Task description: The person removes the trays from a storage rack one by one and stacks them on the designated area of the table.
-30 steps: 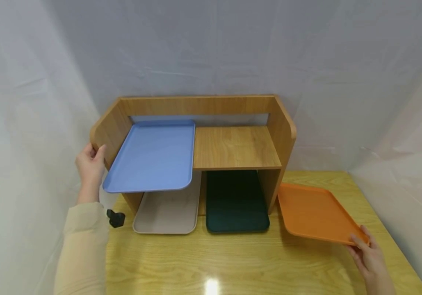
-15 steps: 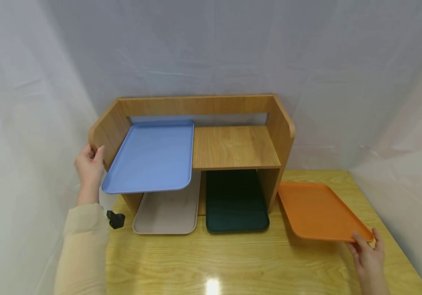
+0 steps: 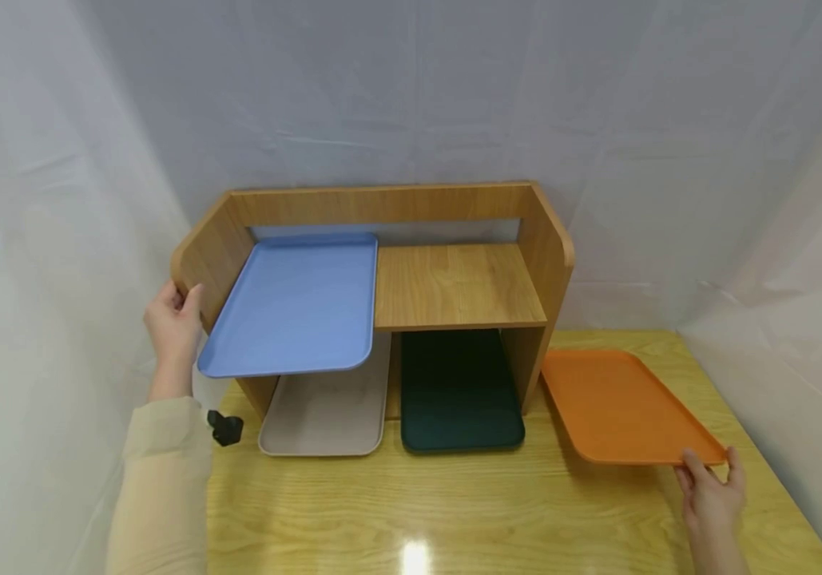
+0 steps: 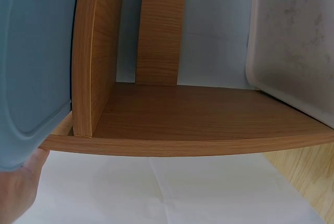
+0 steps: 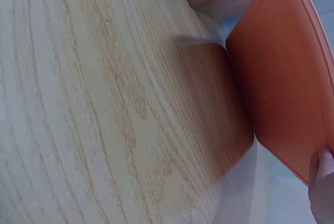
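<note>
On the left of the wooden desk shelf (image 3: pixel 461 283), my left hand (image 3: pixel 173 323) grips the front edge of its side panel (image 3: pixel 202 255). A blue tray (image 3: pixel 295 307) lies on the upper board right beside that hand, its near end sticking out past the front. In the left wrist view the hand (image 4: pixel 23 187) is partly hidden behind the blue tray (image 4: pixel 36 62). My right hand (image 3: pixel 714 499) pinches the near right corner of an orange tray (image 3: pixel 626 407). The right wrist view has this orange tray (image 5: pixel 292 72) tilted, its held end raised off the table.
Under the shelf lie a beige tray (image 3: pixel 327 411) on the left and a dark green tray (image 3: pixel 461 399) on the right. A small black object (image 3: pixel 225 428) sits by the shelf's left foot. The wooden table (image 3: pixel 482 511) is bounded by white sheeting (image 3: pixel 382 96).
The orange tray has turned slightly, its near left corner shifting right and its held corner rising a little. My right hand has moved slightly with it. My left hand keeps its place on the panel.
</note>
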Demonstrator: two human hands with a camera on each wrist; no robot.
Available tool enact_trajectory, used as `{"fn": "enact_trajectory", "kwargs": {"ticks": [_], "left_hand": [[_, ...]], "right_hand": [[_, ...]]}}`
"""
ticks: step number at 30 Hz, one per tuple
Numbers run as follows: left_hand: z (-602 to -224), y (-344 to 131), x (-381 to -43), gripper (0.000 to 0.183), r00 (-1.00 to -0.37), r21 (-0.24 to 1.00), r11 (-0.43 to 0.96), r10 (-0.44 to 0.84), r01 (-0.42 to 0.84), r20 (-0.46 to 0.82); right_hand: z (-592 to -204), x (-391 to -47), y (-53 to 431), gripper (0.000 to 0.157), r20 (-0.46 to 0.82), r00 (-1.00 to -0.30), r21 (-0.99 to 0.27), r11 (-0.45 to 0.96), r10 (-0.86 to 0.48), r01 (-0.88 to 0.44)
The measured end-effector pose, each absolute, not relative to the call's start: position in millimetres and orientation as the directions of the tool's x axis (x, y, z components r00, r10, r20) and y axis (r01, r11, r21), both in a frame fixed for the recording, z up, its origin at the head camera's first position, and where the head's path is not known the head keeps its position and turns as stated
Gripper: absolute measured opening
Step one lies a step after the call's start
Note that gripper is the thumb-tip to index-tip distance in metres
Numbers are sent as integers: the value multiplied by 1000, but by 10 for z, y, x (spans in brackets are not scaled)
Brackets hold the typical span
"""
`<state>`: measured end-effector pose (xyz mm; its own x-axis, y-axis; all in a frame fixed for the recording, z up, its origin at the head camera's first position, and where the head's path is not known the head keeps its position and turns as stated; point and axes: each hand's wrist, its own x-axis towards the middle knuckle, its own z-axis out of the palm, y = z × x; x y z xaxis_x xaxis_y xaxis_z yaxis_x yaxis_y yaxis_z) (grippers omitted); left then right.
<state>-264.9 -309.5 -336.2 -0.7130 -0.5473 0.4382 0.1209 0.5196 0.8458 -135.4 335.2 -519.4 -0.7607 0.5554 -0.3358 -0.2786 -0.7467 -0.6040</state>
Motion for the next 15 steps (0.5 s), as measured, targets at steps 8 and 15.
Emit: {"fn": "enact_trajectory", "kwargs": {"ticks": [8, 15], "left_hand": [[-3350, -3089, -2659, 30, -712, 843, 526, -550, 111, 437], [-3357, -3091, -2646, 31, -716, 850, 516, -555, 103, 423]], "right_hand": [[-5258, -1406, 3348, 96, -358, -777, -613, -758, 518, -222], [-5479, -1533, 3400, 103, -260, -833, -762, -634, 488, -134]]}}
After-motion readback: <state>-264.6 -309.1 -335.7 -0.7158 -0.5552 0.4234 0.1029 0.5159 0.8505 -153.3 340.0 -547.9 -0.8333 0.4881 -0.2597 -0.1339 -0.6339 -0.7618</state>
